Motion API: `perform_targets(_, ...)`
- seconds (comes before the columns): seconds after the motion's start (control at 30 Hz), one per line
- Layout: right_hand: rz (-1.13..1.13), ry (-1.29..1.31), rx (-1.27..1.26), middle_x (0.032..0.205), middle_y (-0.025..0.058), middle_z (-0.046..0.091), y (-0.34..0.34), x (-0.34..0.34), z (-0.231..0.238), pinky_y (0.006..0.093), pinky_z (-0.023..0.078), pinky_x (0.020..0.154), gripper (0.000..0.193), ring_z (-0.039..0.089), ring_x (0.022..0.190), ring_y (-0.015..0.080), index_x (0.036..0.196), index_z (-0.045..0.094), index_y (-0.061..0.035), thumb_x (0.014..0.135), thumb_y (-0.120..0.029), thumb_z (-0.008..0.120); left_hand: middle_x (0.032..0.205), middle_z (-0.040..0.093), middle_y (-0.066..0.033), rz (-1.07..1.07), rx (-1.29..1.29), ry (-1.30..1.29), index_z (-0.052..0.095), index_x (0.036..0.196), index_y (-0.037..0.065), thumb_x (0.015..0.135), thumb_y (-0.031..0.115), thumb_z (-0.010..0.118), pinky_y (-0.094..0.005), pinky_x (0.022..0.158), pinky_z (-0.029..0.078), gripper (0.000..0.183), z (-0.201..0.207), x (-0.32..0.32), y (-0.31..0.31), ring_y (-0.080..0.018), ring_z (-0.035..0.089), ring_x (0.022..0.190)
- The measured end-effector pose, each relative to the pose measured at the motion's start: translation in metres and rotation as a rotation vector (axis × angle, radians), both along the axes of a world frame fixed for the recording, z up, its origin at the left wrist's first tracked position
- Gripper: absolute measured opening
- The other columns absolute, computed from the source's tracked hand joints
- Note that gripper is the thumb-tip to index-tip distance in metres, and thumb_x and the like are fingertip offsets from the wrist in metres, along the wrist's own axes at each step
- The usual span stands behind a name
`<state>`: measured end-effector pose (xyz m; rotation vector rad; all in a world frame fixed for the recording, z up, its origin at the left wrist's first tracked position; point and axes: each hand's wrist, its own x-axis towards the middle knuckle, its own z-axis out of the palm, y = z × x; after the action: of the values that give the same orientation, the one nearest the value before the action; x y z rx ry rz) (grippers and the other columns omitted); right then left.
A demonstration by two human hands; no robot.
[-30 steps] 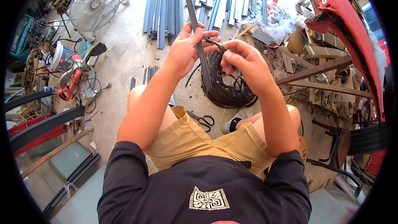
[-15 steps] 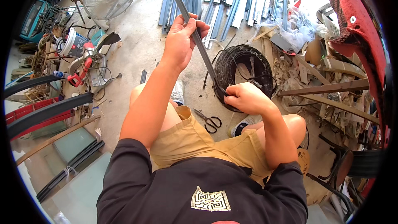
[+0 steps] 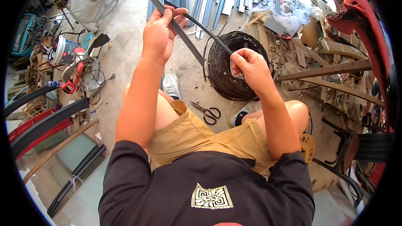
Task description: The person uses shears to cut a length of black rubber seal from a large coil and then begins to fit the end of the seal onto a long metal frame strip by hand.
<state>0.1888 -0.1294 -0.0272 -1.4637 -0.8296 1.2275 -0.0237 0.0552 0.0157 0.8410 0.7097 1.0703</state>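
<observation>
Lettering on the bucket [image 3: 64, 51], tan disc [image 3: 307, 147] and pale strip [image 3: 204, 11] is too small to read.

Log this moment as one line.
left hand: holds dark bar | right hand: pinches black strip | floor: scissors, black coil

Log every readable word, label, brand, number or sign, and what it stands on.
Wording is not copied out here, only where print stands:
White bucket: dark label with small print.
Tan rounded piece, lower right: dark characters.
Pale strip: print too small to read.
Black shirt: patterned emblem, no readable words.
</observation>
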Motion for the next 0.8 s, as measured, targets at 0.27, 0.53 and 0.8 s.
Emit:
perform_targets(0.27,-0.076,0.04,0.16,0.085,0.0026,0.069,0.0,0.0,-0.003,0.0237,0.054,0.065,0.014,0.064,0.071,0.0083,0.105,0.068,0.0007,0.104,-0.014,0.07,0.113,0.069,-0.0171,-0.103,-0.01,0.058,0.058,0.115,0.003,0.114,0.012,0.046,-0.0392,0.101,0.062,0.015,-0.006,0.008,-0.017,-0.0335,0.071,0.116)
perform_targets(0.53,-0.067,-0.122,0.102,0.083,-0.0027,0.066,-0.004,-0.007,0.002,0.0209,0.047,0.065,0.015,0.057,0.072,0.0033,0.105,0.069,0.0004,0.1,-0.012,0.073,0.108,0.069,-0.0129,-0.155,-0.049,0.138,0.059,0.116,0.004,0.113,0.011,0.049,-0.0387,0.097,0.063,0.013,-0.014,0.021,-0.029,-0.0286,0.073,0.107)
perform_targets(0.8,-0.175,-0.167,0.237,0.083,-0.0042,0.066,-0.002,-0.013,0.0,0.0219,0.046,0.066,0.013,0.054,0.071,0.0026,0.104,0.071,-0.0002,0.098,-0.011,0.075,0.103,0.069,-0.0089,-0.277,-0.087,0.169,0.061,0.118,0.004,0.112,0.016,0.053,-0.0353,0.091,0.063,0.015,-0.019,0.026,-0.036,-0.0228,0.073,0.099)
